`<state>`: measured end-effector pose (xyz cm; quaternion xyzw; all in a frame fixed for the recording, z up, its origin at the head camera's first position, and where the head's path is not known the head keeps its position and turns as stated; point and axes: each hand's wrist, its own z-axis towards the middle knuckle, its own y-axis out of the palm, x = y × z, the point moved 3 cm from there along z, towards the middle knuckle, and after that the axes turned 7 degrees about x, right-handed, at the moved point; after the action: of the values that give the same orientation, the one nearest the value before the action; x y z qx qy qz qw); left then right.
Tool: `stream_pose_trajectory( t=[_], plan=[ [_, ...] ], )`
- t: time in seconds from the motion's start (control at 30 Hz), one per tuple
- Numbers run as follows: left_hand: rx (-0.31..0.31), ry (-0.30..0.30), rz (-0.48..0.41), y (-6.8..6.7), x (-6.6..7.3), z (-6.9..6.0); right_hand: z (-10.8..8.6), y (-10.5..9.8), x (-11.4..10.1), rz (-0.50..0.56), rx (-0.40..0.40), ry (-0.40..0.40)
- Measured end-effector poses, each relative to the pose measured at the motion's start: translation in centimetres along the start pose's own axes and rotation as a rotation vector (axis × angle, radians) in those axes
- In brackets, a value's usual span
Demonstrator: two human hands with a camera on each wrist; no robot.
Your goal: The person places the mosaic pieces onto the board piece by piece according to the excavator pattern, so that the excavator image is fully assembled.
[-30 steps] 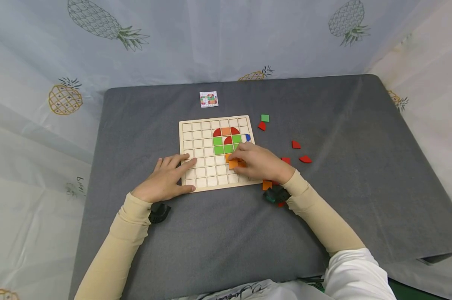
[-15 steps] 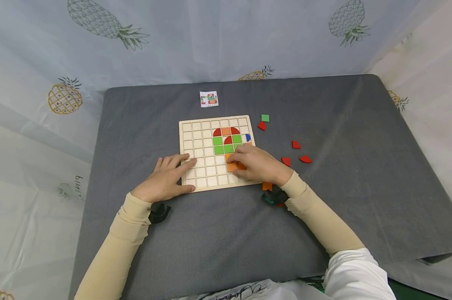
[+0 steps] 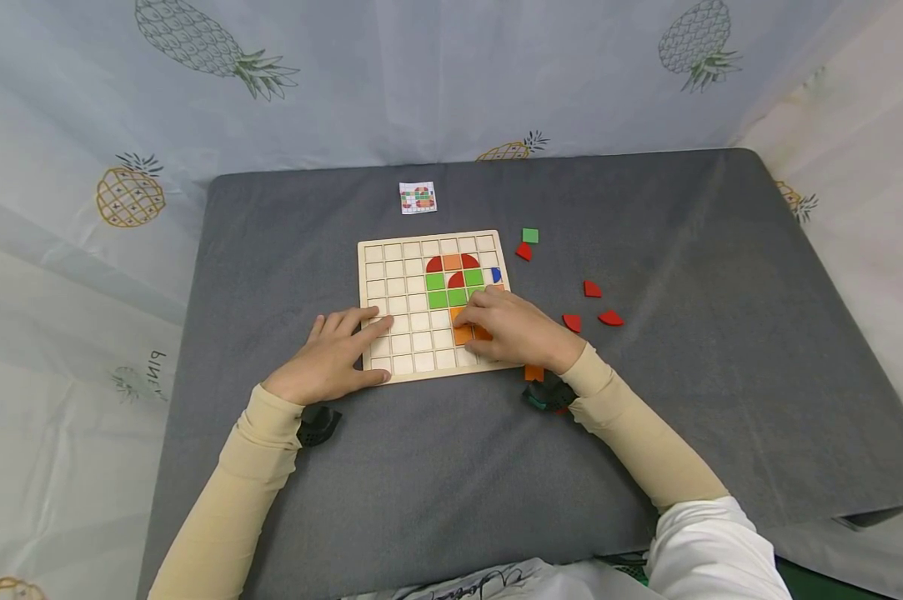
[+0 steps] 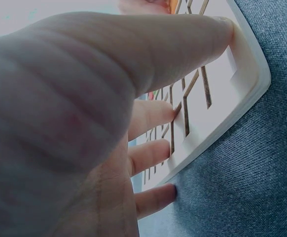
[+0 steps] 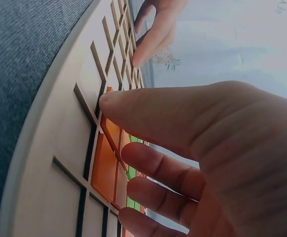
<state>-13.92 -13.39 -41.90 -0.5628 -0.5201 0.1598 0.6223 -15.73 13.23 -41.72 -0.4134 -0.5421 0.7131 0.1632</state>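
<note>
A pale wooden grid board point(image 3: 421, 342) lies on the grey cloth. My left hand point(image 3: 331, 354) rests on its left side with fingers spread, thumb on the front left corner. Over the board's right half, my right hand point(image 3: 522, 329) pinches an orange square tile point(image 3: 462, 335) that sits in a grid cell. In the right wrist view, the thumb and curled index finger touch that tile point(image 5: 113, 131). Green square tiles point(image 3: 437, 299), red quarter-circle tiles point(image 3: 433, 265) and a blue rounded tile point(image 3: 496, 274) fill other cells. The right hand hides part of the grid.
A small printed card point(image 3: 418, 198) with a coloured pattern lies behind the board. To the right are a loose green tile point(image 3: 530, 236), several red tiles point(image 3: 592, 289) and an orange tile point(image 3: 534, 372) partly under the right wrist. A pineapple-print curtain point(image 3: 451, 83) surrounds the table.
My right hand has lowered the orange square slightly leftward and it now lies flat in its cell. The left hand has stayed in place.
</note>
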Motion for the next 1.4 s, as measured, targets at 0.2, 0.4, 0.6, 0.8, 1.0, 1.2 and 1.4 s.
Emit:
stream_pose_trajectory(
  t=[0.2,0.4,0.6,0.8,1.0,1.2,1.4],
  plan=[
    [-0.003,-0.003,0.003,0.0,0.0,0.0,0.0,0.2,-0.1,0.014,0.017,-0.034],
    [-0.005,-0.005,0.001,0.0,0.0,0.0,-0.1,0.0,0.1,0.025,0.017,-0.021],
    [-0.007,-0.002,-0.011,-0.1,0.0,0.0,-0.2,-1.9,1.2,0.090,0.044,0.064],
    [-0.009,-0.005,-0.016,-0.1,0.1,-0.1,-0.8,-3.9,3.1,0.080,0.132,0.159],
    [-0.009,-0.008,-0.014,-0.1,0.1,0.0,-1.1,-4.5,5.1,-0.020,0.221,0.289],
    [-0.009,-0.011,-0.012,0.0,-0.1,0.1,-1.3,-3.6,7.2,-0.075,0.147,0.426],
    [-0.021,-0.023,-0.022,0.1,-0.2,0.1,-1.3,-3.1,8.0,-0.069,0.095,0.472]
  ],
)
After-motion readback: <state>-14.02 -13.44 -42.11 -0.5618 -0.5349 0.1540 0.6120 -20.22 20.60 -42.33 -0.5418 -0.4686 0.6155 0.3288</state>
